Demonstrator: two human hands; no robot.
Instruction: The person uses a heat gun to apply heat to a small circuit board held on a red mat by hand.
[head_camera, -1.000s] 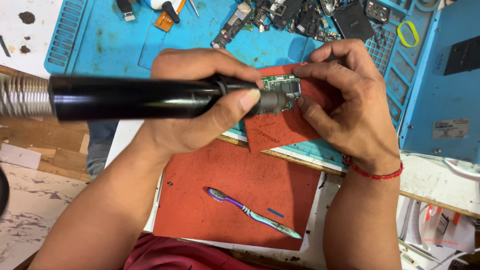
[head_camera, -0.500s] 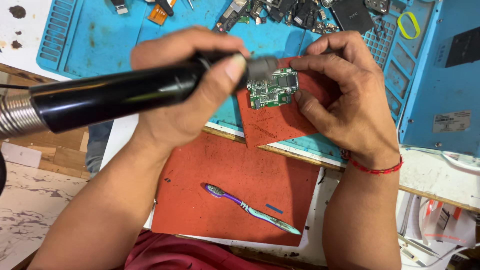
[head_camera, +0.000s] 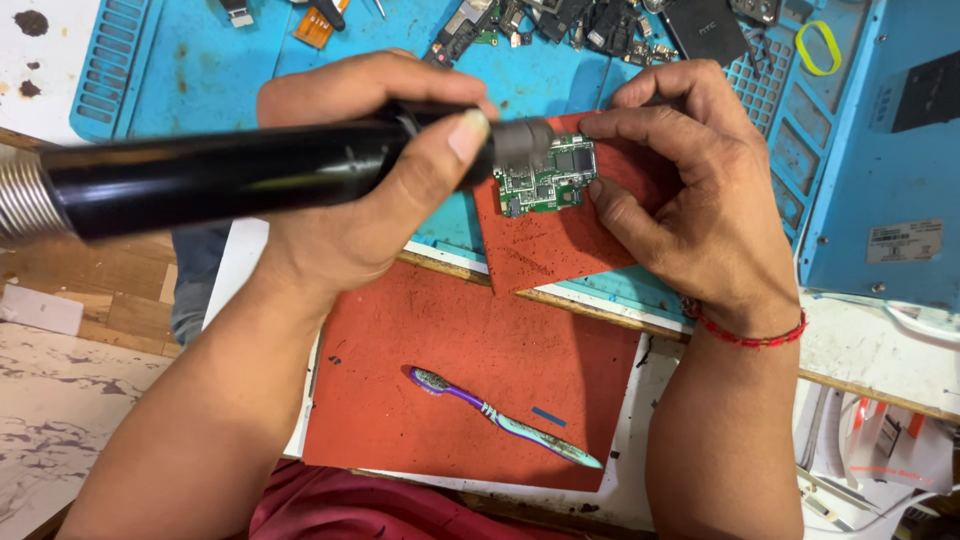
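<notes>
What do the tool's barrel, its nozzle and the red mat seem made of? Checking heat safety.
Hot-air tool barrel: glossy black, probably plastic, with sharp reflections. Nozzle: dull grey, likely metal. Red mat: matte, speckled, seemingly rubbery or silicone; uncertain.

The left hand (head_camera: 370, 190) is curled in a full-fisted grip with its thumb pressed flat on top, while the right hand (head_camera: 690, 195) bends at the wrist, fingertips (head_camera: 600, 125) pinching inward, both forearms bare.

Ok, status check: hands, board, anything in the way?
Left hand grips black hot-air wand, nozzle at green circuit board. Right hand steadies board on red mat. Toothbrush lies apart.
</notes>
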